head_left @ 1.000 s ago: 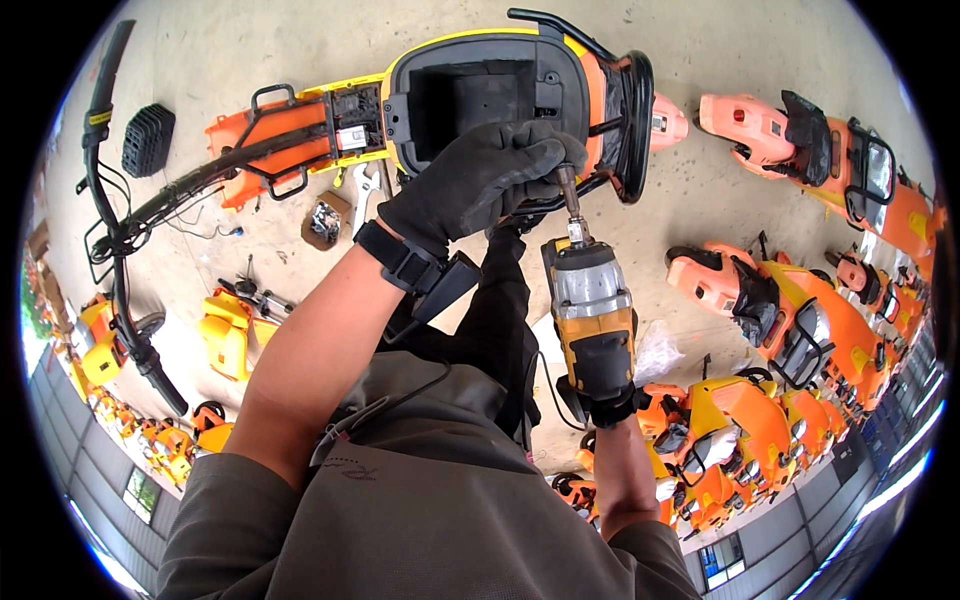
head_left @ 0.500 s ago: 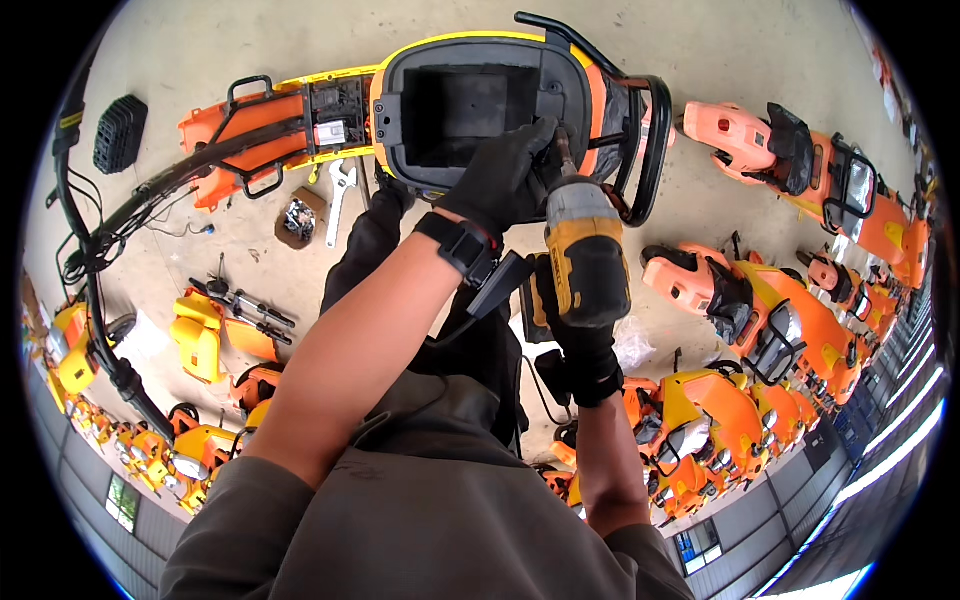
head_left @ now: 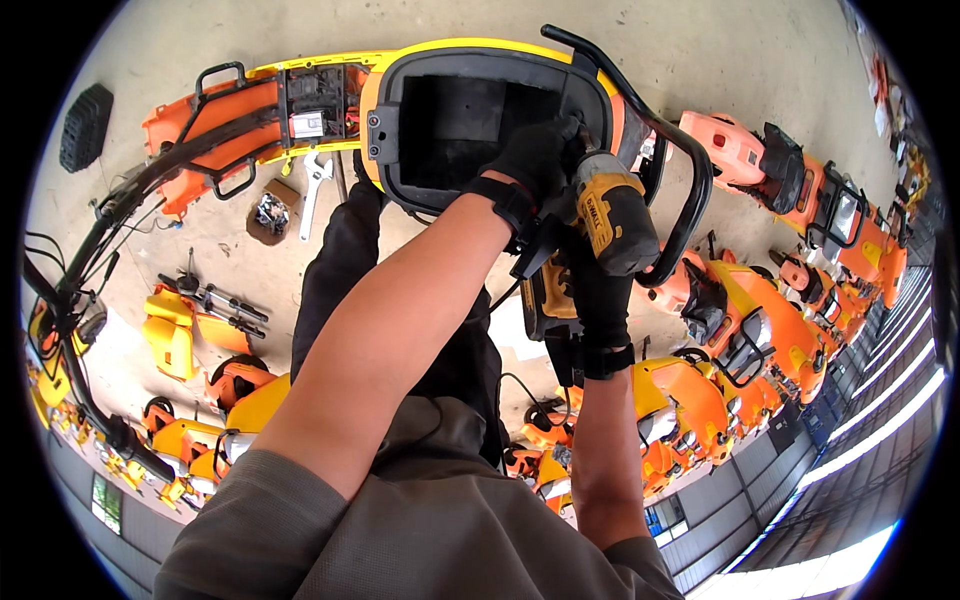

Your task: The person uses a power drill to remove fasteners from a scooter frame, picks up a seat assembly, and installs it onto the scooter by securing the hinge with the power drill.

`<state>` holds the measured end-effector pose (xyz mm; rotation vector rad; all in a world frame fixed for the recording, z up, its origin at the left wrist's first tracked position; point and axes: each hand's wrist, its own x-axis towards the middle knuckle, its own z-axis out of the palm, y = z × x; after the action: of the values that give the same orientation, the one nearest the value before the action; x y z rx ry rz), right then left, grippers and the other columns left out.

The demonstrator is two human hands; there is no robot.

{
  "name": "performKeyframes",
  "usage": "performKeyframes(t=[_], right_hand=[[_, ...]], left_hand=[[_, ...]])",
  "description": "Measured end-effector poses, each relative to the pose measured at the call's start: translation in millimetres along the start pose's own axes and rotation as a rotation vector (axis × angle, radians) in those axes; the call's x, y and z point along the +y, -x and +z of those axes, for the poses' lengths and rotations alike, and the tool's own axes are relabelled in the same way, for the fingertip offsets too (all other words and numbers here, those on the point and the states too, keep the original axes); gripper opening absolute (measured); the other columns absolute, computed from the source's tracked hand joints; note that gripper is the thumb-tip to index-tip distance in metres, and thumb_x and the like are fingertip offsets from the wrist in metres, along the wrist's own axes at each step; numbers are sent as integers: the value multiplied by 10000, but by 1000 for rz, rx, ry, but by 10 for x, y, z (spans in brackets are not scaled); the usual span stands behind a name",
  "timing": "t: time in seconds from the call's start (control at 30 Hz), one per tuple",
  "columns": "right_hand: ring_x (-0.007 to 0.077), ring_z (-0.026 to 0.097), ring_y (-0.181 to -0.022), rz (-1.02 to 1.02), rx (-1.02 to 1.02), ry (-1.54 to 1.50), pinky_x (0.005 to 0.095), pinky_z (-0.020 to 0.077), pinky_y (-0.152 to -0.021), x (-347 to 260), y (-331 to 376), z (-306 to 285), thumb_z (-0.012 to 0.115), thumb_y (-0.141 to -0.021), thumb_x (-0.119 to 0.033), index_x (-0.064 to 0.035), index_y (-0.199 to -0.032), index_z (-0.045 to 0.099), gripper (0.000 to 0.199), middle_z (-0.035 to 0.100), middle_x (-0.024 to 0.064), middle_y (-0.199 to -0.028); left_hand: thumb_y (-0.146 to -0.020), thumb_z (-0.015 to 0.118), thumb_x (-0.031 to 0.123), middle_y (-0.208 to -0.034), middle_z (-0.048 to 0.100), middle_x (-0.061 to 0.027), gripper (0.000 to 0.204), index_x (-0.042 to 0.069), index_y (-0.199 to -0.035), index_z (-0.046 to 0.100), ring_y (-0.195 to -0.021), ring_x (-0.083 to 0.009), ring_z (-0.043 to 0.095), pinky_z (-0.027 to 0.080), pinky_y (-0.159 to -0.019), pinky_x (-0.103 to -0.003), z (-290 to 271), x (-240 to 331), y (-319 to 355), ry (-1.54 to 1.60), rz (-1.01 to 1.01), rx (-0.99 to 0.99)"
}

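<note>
My right hand (head_left: 597, 290), in a black glove, grips a yellow and black cordless impact driver (head_left: 612, 215). Its nose points away from me, to the right end of the black storage bin (head_left: 392, 150) on an orange and yellow scooter (head_left: 213, 140). My gloved left hand (head_left: 537, 158) reaches over the bin, fingers bent together close to the driver's tip. Whatever those fingers pinch is hidden, as is the exact contact at the tip. A bent black tubular rail (head_left: 695, 165) curves around the right end of the scooter, beside the driver.
On the floor at left lie an adjustable wrench (head_left: 314, 195), a small cardboard box (head_left: 257, 232) of small parts and a black ribbed pad (head_left: 87, 127). The black handlebar stem (head_left: 130, 205) with cables stretches left. More orange scooters (head_left: 790, 325) stand at right and behind.
The driver and both hands have moved right with the bin's right end. The black rail reaches farther right and nearer to me. The whole view has shifted slightly.
</note>
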<state>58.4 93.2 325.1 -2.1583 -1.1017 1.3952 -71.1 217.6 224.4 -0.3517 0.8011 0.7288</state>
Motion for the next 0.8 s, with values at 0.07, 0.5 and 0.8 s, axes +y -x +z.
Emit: performKeyframes(t=[0.07, 0.5, 0.8], right_hand=[[242, 606, -1101, 24, -29, -42, 342, 475, -941, -105, -19, 18, 750, -830, -144, 13, -1238, 543, 484, 603, 137, -1223], [194, 654, -963, 103, -14, -105, 313, 528, -811, -429, -62, 20, 754, -843, -153, 19, -1172, 591, 406, 660, 112, -1100], [162, 650, -892, 117, -119, -81, 283, 526, -740, -786, -154, -13, 699, -878, -149, 6, -1131, 619, 307, 666, 86, -1011]], left_hand=[[-799, 717, 117, -912, 682, -113, 216, 60, -997, 653, -827, -258, 655, 524, -728, -348, -332, -97, -328, -332, 246, -106], [-733, 714, -1, -928, 692, -155, 396, 73, -1109, 612, -848, -302, 694, 548, -707, -344, -335, -65, -338, -568, 271, -94], [-944, 576, 160, -875, 654, -54, 125, 59, -912, 640, -805, -152, 619, 499, -700, -305, -552, -183, -471, -641, 663, -162]])
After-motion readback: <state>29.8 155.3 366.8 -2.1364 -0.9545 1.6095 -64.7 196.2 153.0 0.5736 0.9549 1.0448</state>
